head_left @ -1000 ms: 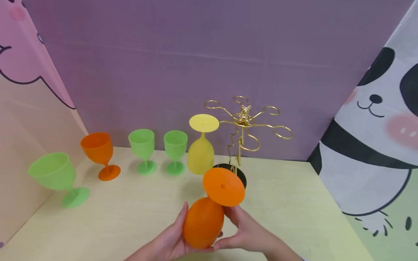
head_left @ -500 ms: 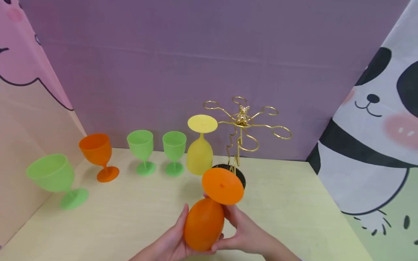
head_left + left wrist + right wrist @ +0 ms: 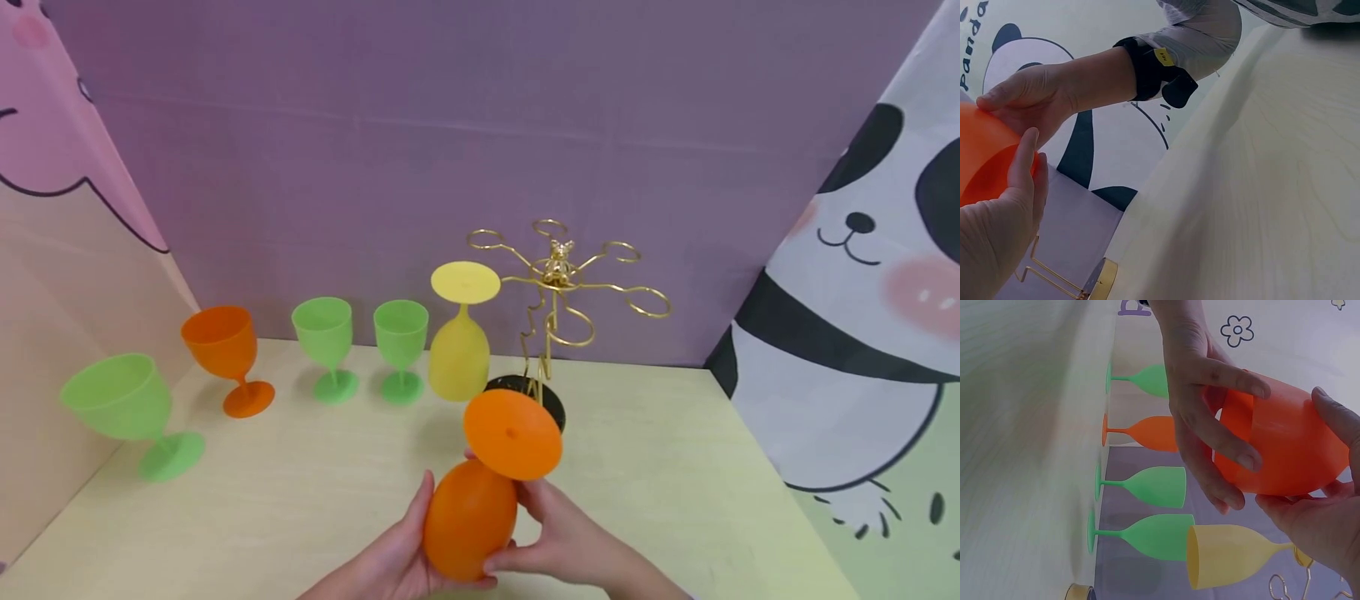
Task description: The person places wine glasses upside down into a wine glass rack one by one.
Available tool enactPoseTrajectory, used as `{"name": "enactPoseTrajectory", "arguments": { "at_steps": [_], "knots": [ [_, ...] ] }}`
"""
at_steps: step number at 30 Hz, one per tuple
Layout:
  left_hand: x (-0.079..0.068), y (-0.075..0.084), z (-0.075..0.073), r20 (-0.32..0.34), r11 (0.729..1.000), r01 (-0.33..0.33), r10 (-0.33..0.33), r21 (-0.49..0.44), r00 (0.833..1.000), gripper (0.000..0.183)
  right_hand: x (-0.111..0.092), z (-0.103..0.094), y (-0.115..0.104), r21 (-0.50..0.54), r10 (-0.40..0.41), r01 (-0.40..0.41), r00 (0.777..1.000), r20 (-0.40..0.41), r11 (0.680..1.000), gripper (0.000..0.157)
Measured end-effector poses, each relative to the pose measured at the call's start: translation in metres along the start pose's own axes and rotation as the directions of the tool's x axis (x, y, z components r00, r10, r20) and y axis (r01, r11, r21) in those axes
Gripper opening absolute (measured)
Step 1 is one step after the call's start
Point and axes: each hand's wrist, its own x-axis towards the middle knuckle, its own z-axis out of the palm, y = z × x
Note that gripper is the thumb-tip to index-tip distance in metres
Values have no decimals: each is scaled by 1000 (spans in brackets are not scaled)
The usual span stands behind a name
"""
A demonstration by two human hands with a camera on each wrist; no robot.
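An orange plastic goblet (image 3: 471, 518) is held upside down and tilted, its round foot (image 3: 513, 434) uppermost. My left hand (image 3: 401, 546) grips the bowl from the left; in the right wrist view, several left fingers (image 3: 1225, 440) lie across the bowl near the rim. On the other side my right hand (image 3: 566, 537) holds it, with the thumb low on the bowl and the fingers up towards the stem, partly hidden. Behind the goblet stands a gold wire goblet rack (image 3: 558, 287) on a black base (image 3: 557, 410). An inverted yellow goblet (image 3: 459, 354) hangs at the rack's left arm.
Upright on the table (image 3: 660, 475), to the left, stand a large green goblet (image 3: 123, 400), an orange goblet (image 3: 225, 343), and two green goblets, one further left (image 3: 326, 329) and one nearer the rack (image 3: 402, 333). A purple backdrop (image 3: 420, 167) rises behind them.
The orange goblet has shifted slightly within both hands, its foot a touch lower than half a second ago. Everything else keeps its place, apart from a slight camera shift.
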Motion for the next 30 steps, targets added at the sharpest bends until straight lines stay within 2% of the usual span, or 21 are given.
{"name": "enactPoseTrajectory", "arguments": {
  "at_steps": [4,11,15,30],
  "knots": [
    [-1,0,1,-13,1000,-2,1,-2,1000,83,1,0,-1,-4,-3,3,1000,7,1000,79],
    [2,0,1,-17,999,-28,28,38,999,82,4,-3,2,-49,-78,79,997,13,996,83],
    [3,0,-1,-4,997,-47,47,67,999,81,6,-4,1,-41,-75,75,997,13,996,82],
    [2,1,1,-65,998,-31,35,63,997,82,12,-7,-2,-87,-71,69,997,-26,994,80]
  ]
}}
